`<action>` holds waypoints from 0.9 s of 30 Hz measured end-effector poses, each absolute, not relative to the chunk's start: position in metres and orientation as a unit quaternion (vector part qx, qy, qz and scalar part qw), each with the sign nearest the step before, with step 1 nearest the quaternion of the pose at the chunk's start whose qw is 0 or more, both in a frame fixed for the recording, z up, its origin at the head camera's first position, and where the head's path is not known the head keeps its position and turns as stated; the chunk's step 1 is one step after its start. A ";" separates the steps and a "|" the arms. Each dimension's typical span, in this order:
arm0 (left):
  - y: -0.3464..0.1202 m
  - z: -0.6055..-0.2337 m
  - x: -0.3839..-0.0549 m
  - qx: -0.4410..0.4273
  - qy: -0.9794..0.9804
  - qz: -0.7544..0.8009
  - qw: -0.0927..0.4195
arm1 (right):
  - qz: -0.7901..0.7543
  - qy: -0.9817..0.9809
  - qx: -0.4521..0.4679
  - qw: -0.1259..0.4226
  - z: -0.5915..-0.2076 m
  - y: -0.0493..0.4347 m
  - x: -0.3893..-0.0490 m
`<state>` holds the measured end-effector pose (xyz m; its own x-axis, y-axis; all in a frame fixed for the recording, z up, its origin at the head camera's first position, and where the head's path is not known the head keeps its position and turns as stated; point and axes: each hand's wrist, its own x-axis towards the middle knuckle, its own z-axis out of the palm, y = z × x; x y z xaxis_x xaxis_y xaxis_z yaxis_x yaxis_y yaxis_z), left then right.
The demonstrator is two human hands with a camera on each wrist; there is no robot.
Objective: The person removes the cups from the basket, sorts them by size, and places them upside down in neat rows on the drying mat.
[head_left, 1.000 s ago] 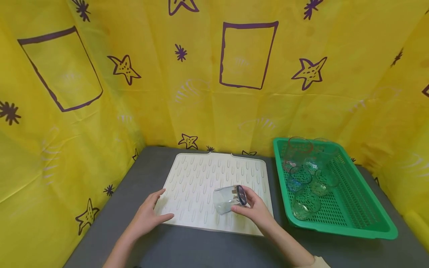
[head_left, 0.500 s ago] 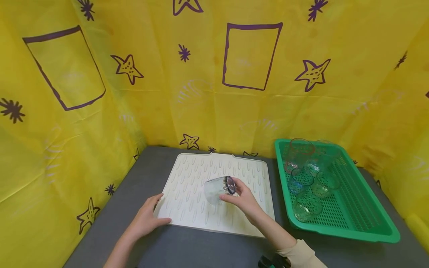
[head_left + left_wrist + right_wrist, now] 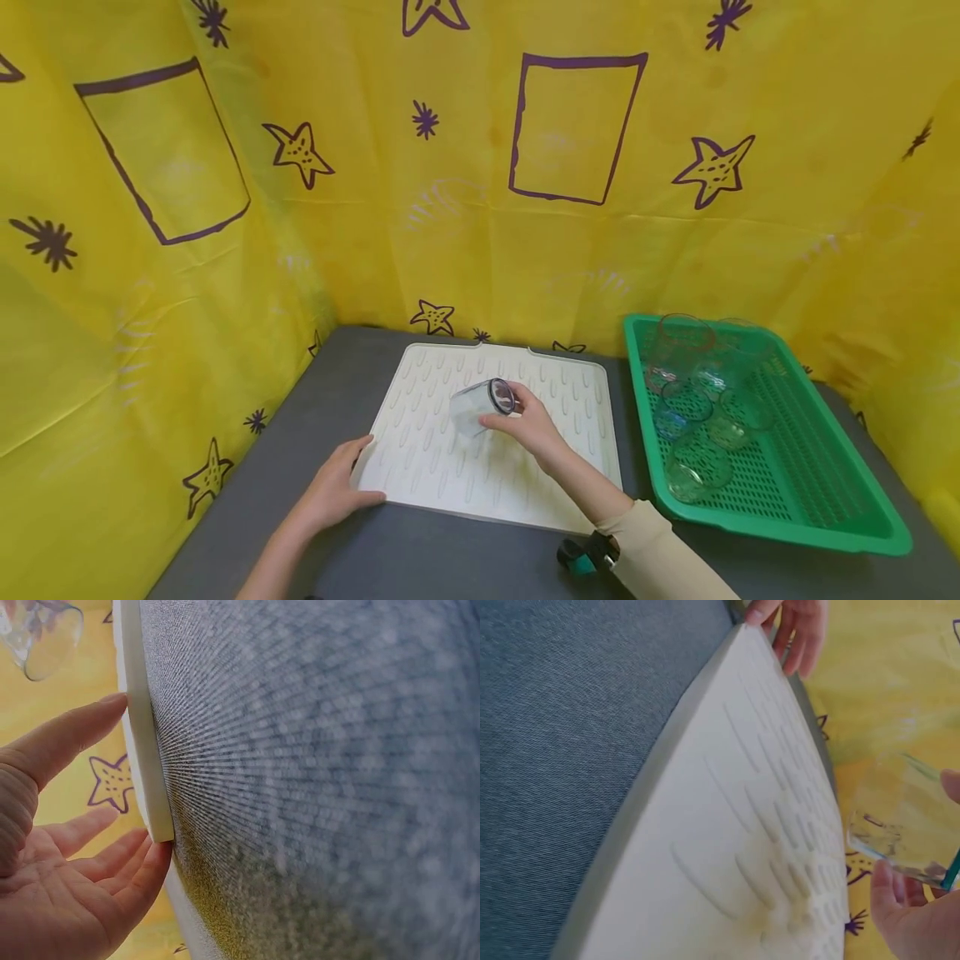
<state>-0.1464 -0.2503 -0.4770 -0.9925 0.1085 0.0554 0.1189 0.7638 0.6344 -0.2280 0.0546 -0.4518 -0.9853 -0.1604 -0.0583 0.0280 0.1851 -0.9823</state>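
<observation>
A clear drinking glass [image 3: 471, 408] with a dark rim tilts above the white drying mat [image 3: 495, 487], its base toward the left. My right hand [image 3: 528, 427] grips it near the rim between thumb and fingers. In the right wrist view the glass [image 3: 896, 806] stands clear of the mat's surface. My left hand [image 3: 336, 492] rests at the mat's front left corner. In the left wrist view, that hand's [image 3: 82, 877] thumb touches one edge of the mat [image 3: 139, 750] and its fingertips touch the corner, with fingers spread and fairly straight.
To the right stands a green perforated basket [image 3: 847, 500], with several glasses [image 3: 697, 475] grouped in its left half. Yellow printed cloth [image 3: 570, 250] walls the back and sides. Dark grey fabric [image 3: 420, 558] covers the table.
My right hand has carried the glass left and farther back over the mat. My left hand has come onto the mat's corner. The view has shifted slightly.
</observation>
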 end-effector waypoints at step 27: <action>-0.260 -0.480 -0.145 0.005 -0.889 -0.456 -0.044 | -0.556 0.829 -0.051 0.039 -0.458 0.019 -0.279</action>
<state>-0.1453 -0.2601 -0.4802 -0.9960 0.0311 -0.0833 -0.0495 0.5847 0.8098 -0.2786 0.0192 -0.4581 -0.9918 -0.1275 -0.0087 -0.0404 0.3776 -0.9251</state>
